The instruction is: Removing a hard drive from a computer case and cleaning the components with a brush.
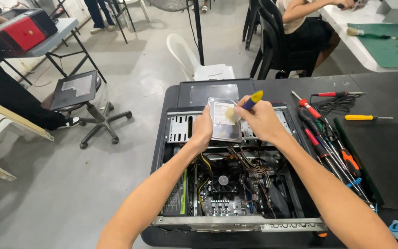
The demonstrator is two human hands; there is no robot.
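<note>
The left hand (202, 130) is closed on the left edge of a flat silver metal hard drive (224, 121), steadying it above the open black computer case (162, 152). At its three o'clock, the right hand (260, 121) grips a blue-and-yellow-handled brush (250, 101), bristles on the drive's label.

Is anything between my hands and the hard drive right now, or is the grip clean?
Nothing visible is in the way. The left hand grips the hard drive by its left edge, and the right hand holds a blue-and-yellow brush with its bristles on the drive's top face, above the open computer case.
</note>
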